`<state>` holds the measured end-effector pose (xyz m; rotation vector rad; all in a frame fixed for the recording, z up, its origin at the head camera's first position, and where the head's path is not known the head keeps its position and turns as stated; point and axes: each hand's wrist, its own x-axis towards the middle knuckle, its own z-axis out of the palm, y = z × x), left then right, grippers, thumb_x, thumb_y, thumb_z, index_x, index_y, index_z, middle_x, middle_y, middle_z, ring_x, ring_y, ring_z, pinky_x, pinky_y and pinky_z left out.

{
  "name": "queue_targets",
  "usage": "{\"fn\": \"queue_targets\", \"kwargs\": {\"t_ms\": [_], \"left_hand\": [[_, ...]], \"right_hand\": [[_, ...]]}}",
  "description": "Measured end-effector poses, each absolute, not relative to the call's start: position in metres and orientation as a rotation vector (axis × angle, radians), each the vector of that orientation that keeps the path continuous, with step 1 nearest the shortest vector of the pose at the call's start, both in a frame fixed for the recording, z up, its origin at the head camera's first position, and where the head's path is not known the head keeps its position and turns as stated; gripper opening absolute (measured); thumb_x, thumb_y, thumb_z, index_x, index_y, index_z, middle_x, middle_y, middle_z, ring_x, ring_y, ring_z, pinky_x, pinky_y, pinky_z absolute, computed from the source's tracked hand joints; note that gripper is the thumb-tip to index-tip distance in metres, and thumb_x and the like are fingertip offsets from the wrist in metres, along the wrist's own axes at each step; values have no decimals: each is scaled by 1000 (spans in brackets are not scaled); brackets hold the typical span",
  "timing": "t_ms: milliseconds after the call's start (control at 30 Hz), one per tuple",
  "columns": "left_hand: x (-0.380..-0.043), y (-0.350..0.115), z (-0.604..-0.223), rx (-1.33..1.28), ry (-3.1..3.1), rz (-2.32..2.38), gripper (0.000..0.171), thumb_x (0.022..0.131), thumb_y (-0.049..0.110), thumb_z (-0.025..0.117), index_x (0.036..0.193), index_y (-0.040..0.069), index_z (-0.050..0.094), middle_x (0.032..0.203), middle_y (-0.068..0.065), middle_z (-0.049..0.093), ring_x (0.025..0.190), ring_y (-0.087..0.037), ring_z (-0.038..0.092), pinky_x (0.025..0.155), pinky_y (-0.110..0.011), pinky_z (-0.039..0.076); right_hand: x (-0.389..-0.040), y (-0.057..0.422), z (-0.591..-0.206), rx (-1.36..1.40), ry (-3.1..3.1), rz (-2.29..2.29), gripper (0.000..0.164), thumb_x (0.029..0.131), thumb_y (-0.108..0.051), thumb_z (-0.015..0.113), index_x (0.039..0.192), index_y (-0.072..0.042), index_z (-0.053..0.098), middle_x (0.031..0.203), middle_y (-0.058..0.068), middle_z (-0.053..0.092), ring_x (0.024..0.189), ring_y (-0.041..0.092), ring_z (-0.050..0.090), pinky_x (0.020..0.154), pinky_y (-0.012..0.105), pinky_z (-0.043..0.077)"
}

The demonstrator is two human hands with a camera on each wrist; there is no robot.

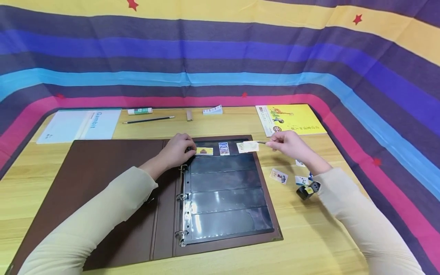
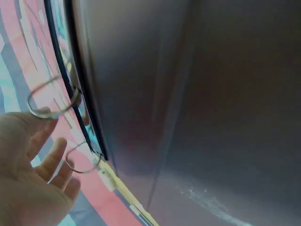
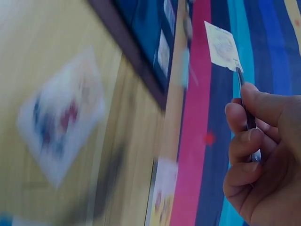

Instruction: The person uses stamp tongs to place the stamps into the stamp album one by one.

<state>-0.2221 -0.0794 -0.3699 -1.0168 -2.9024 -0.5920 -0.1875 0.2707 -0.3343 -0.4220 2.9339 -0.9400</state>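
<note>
My right hand (image 1: 287,144) pinches dark metal tweezers (image 3: 248,110), whose tips grip a pale stamp (image 3: 222,44). In the head view that stamp overlaps another light stamp (image 1: 239,147) at the right end of the top row of a black pocket page (image 1: 223,164). Farther left along this row are a blue stamp (image 1: 224,148) and a yellow stamp (image 1: 204,151). My left hand (image 1: 177,151) is at the page's upper left corner beside the yellow stamp. Its fingers, loosely bent and spread, lie near the binder rings (image 2: 54,96) in the left wrist view.
The brown binder (image 1: 113,191) lies spread flat. Loose stamps (image 1: 279,176) sit right of it, near a small black device (image 1: 307,190) by the right cuff. Behind are a Gambit packet (image 1: 80,124), glue stick (image 1: 140,110), pencil (image 1: 149,120) and yellow book (image 1: 292,118).
</note>
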Motion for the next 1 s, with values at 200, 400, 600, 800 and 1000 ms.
{"fn": "queue_targets", "kwargs": {"t_ms": [200,400,600,800,1000], "left_hand": [[-210,-79,-372,-1056,-2769,-305,13,78,23,56,80,14,64,89,-4,48,87,-23,39,77,-39,30],[-204,-79,-376,-1144,-2788,-385,14,79,22,54,82,10,63,79,-1,50,75,-18,42,68,-32,35],[-202,-82,-378,-1098,-2968,-572,26,79,30,53,92,8,58,85,-3,49,80,-17,41,71,-32,35],[-203,-83,-377,-1076,-3013,-716,20,77,21,58,91,6,56,84,-4,48,79,-18,40,70,-32,33],[-205,-80,-379,-1027,-3025,-904,14,76,11,58,87,4,54,83,-6,47,77,-19,41,69,-31,35]], "right_hand": [[-199,225,-342,-546,2867,-978,23,77,-26,57,70,-4,59,59,10,55,47,15,41,42,27,31],[-209,198,-351,-615,2848,-962,22,78,-23,57,68,-3,59,54,3,51,46,12,40,44,27,33],[-216,184,-358,-594,2835,-969,22,77,-22,58,67,-2,59,54,3,52,46,12,44,45,27,36],[-219,175,-359,-608,2804,-972,21,78,-19,57,65,-3,58,53,3,52,45,13,45,46,27,36],[-222,170,-361,-563,2773,-972,19,78,-19,56,67,-3,59,55,2,54,48,14,47,46,27,38]]}}
